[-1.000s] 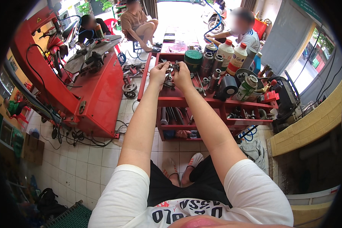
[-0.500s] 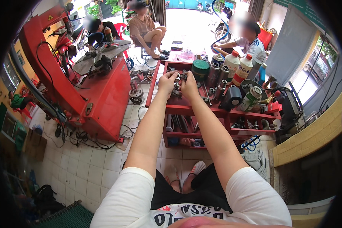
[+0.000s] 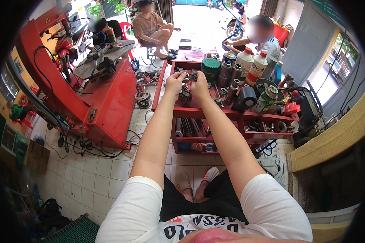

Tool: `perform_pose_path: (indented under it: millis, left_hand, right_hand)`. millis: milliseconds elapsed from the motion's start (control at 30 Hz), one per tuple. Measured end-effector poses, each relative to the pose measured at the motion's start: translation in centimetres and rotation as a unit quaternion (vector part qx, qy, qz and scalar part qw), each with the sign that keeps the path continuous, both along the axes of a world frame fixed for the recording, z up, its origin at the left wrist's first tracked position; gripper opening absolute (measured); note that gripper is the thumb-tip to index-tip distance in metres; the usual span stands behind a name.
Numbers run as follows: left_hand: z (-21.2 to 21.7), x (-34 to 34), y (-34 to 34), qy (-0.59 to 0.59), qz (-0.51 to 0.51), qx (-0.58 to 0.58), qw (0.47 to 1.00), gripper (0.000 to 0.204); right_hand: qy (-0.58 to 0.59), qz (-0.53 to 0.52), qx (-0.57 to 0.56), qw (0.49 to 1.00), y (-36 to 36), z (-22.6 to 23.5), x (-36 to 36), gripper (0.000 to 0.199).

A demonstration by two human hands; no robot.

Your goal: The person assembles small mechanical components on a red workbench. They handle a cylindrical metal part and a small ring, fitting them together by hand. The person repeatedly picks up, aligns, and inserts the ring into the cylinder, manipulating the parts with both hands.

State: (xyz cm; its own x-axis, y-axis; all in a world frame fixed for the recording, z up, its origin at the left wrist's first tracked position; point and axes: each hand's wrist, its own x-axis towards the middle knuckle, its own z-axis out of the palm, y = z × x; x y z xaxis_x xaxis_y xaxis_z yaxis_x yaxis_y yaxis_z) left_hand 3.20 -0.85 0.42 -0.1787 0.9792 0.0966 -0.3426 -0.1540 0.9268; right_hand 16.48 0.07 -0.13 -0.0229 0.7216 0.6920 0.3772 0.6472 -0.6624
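Observation:
Both my arms reach out over a red tool cart (image 3: 190, 110). My left hand (image 3: 174, 84) is closed with thumb and fingers pinched at a small metal part (image 3: 186, 76). Close beside it, my right hand (image 3: 199, 86) pinches a small dark metal piece (image 3: 192, 76); whether the two pieces are joined I cannot tell. Below and between the hands, more metal parts (image 3: 185, 94) lie in the cart's top tray. Just past my right hand are a green round tub (image 3: 211, 69) and dark metal sockets (image 3: 224, 73). A thin metal rod (image 3: 218, 95) lies nearer.
White and red bottles (image 3: 257, 68), a spray can (image 3: 266, 99) and a black cylinder (image 3: 245, 98) crowd the cart's right side. A red machine (image 3: 103, 107) stands left. Other people sit beyond, one near the cart's far right (image 3: 270, 47). Cables (image 3: 94, 150) lie on the tiled floor.
The whole view has shifted slightly. Both hands keep their pinched hold above the tray, with the fingers turned a little. The seated person at the back has shifted an arm.

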Motion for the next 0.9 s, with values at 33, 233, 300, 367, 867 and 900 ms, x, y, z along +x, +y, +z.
perform_pose_path:
  millis: [33, 233, 300, 367, 867, 900]
  left_hand:
    - [0.1, 0.0, -0.1, -0.003, -0.004, -0.005, 1.0, 0.015]
    - [0.8, 0.2, -0.8, -0.021, -0.018, -0.001, 1.0, 0.015]
    - [0.8, 0.0, -0.7, -0.028, -0.019, 0.02, 0.999, 0.016]
    - [0.5, -0.4, -0.7, -0.029, -0.012, 0.031, 0.999, 0.016]
    - [1.0, -0.1, -1.1, -0.028, -0.016, 0.001, 0.999, 0.017]
    - [1.0, -0.1, -1.1, -0.027, -0.017, 0.002, 0.999, 0.017]
  right_hand:
    - [0.002, 0.0, 0.002, 1.0, -0.1, 0.1, 0.0, 0.017]
    - [0.013, 0.004, 0.007, 1.0, -0.4, 0.4, 0.3, 0.015]
    - [0.012, 0.014, 0.0, 1.0, -0.5, 0.6, 0.1, 0.016]
    - [0.029, 0.037, -0.019, 0.999, -0.9, 0.8, -0.3, 0.018]
    - [0.024, 0.027, 0.014, 0.999, -0.9, 0.7, 0.1, 0.022]
    - [0.024, 0.027, 0.013, 0.999, -1.0, 0.8, 0.2, 0.021]
